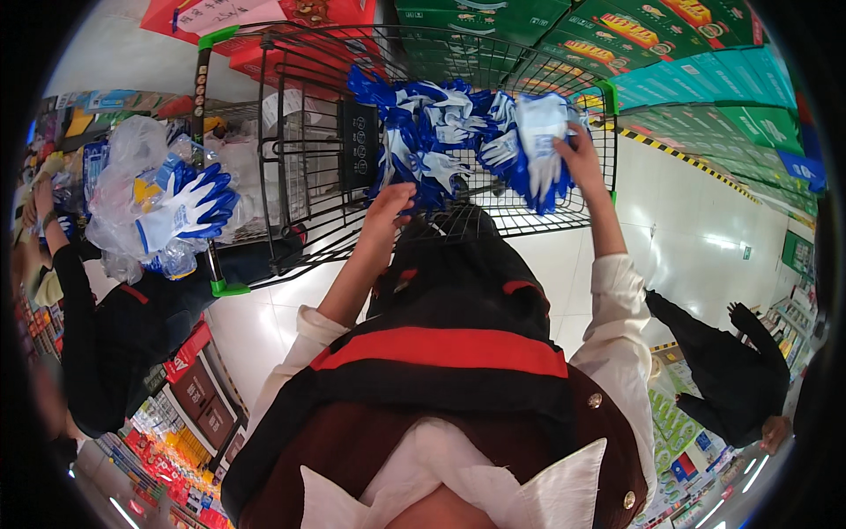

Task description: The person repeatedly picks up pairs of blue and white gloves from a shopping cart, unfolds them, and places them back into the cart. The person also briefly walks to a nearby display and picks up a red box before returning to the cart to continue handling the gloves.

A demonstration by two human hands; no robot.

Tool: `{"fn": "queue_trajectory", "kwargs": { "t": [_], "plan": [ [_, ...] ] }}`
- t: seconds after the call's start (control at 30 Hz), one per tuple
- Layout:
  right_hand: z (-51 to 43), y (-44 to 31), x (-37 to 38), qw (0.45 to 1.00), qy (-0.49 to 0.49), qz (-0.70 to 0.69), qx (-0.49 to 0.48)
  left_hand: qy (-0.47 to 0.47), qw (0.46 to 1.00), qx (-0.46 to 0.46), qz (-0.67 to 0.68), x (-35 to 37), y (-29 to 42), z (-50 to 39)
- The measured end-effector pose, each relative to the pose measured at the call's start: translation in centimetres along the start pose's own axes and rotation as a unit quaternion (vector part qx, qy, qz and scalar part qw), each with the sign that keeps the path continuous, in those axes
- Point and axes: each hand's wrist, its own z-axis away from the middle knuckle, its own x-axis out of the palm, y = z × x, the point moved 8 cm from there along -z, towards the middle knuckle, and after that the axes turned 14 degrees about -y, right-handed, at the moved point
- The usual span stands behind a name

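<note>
A wire shopping cart (pixel 317 254) with green corner pieces stands before me. Inside it lies a loose heap of blue-and-white coated work gloves (pixel 439 112). At the cart's right end, my right hand (pixel 581 155) grips the edge of a white-and-blue glove bundle (pixel 542 125), which hangs with its fingers downward over other gloves. My left hand (pixel 390 205) is above the cart's near side, beside the heap, with its fingers loosely bent and nothing visible in them. Whether its fingertips touch the nearest gloves is hard to tell.
Another bundle of gloves (pixel 188 205) lies on clear plastic bags (pixel 125 178) beyond the cart's handle (pixel 199 99). A person in dark clothing (pixel 112 330) works there. Stacked green cartons (pixel 615 33) and red boxes (pixel 264 63) border the cart. Another person (pixel 727 370) stands at right.
</note>
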Motion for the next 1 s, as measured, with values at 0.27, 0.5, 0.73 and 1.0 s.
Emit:
{"fn": "queue_trajectory", "kwargs": {
  "t": [0.27, 0.5, 0.73, 1.0],
  "plan": [
    [-7.1, 13.4, 3.7, 0.852, -0.077, 0.493, 0.158, 0.081, 0.993, -0.087, -0.008, -2.6, -2.9, -0.4],
    [-14.5, 7.7, 10.5, 0.928, -0.014, 0.36, -0.089, 0.164, 0.979, -0.118, 0.022, -3.4, -4.8, 0.5],
    [-24.5, 14.9, 21.3, 0.933, -0.116, 0.291, 0.177, 0.151, 0.985, -0.081, 0.017, -2.2, -5.1, -0.1],
    [-20.4, 7.3, 19.6, 0.983, -0.086, -0.16, 0.023, 0.119, 0.99, -0.048, -0.064, -2.5, -3.7, -0.9]
  ]
}}
